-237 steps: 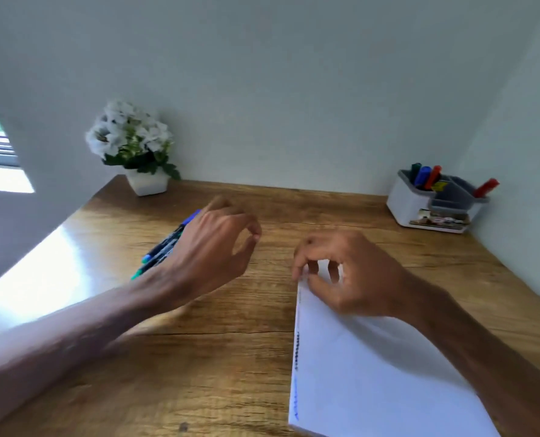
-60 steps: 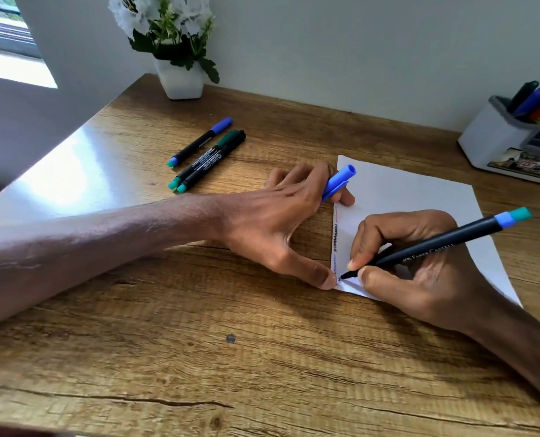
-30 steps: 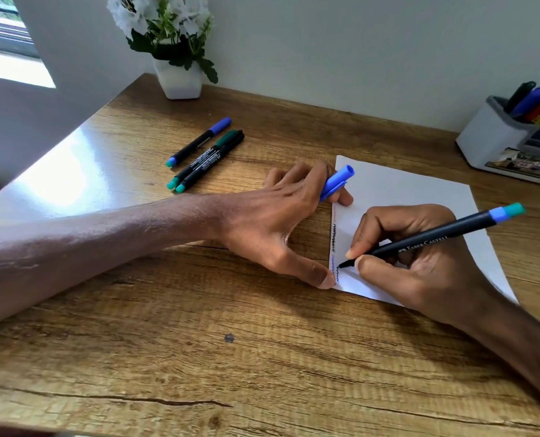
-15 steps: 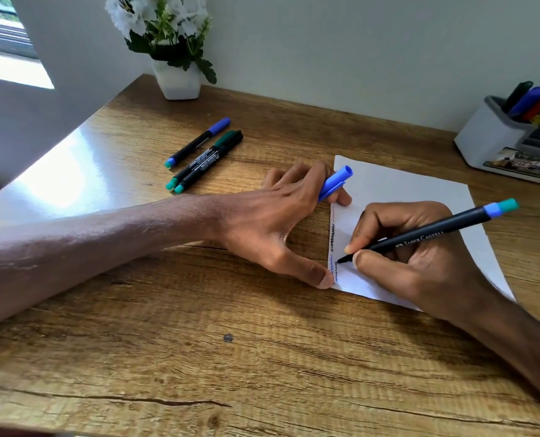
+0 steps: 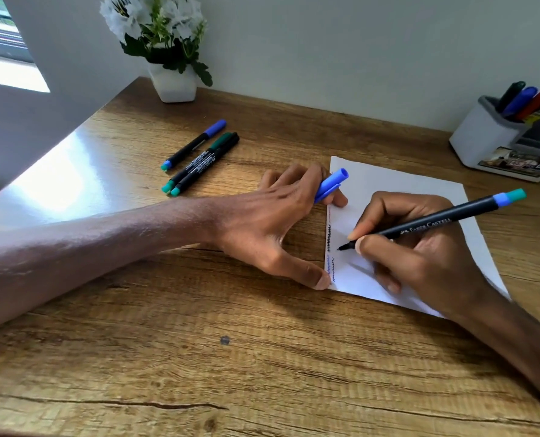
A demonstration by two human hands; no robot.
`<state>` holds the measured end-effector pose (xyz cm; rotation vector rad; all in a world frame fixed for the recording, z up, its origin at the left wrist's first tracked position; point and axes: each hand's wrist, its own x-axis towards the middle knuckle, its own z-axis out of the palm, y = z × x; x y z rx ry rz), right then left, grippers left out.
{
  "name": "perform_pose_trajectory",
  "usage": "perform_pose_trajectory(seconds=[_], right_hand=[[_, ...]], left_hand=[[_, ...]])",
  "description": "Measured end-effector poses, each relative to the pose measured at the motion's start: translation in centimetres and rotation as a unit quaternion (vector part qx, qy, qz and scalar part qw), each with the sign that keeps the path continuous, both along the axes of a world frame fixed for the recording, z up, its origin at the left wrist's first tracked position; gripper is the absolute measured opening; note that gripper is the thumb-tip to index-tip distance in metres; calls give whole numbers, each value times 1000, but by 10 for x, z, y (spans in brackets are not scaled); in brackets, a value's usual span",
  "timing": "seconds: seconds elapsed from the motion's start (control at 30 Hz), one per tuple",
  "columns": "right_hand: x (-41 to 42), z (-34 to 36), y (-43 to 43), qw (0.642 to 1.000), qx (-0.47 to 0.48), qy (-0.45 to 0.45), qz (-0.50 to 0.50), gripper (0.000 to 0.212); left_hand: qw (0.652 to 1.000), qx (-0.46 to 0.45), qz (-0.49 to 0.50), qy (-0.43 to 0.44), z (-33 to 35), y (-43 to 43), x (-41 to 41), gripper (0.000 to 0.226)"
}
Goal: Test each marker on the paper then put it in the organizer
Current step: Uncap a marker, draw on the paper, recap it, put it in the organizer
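Wooden worktop, pale wall behind. Right grip pinches the marker, its tip at the squiggles along the left edge of the paper: testing, I'd say. Left grip pins the sheet and pinches the cap. Next: recap, then reach for the organizer, far right.

3 markers left of paper

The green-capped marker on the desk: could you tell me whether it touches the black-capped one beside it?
Touching. Head view: the green-capped marker and black-capped marker lie side by side, barrels together, no desk between.
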<state>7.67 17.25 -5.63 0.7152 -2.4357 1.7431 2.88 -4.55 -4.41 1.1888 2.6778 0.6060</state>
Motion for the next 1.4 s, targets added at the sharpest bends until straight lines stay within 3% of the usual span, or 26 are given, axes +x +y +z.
perform_pose_trajectory(seconds=[0.1,0.27,0.37,0.47,0.57,0.8,1.13,1.23,1.4], right_hand=[[-2,2,4,999,-43,-3,-21,4],[-6,8,6,996,-54,41,-50,7],[-6,9,8,995,-71,53,-44,17],[-5,11,10,993,-101,46,-36,23],[-5,14,12,991,-117,52,-39,20],[-6,14,13,990,-123,47,-40,17],[-6,16,11,994,-98,22,-42,11],[-4,18,8,995,-91,21,-30,22],[-7,19,3,995,-86,29,-29,21]], left_hand=[[1000,1,-8,-3,-3,-1,-2,80],[994,85,39,-62,-10,-5,-6,25],[988,121,64,-66,-11,-5,-5,33],[988,133,59,-44,-14,-3,-4,23],[988,139,56,-24,-15,-1,-4,35],[989,136,20,56,-18,2,-6,26],[987,129,2,96,-19,2,-6,17],[978,165,-32,121,-17,4,-4,20],[966,218,-42,131,-16,3,-3,18]])
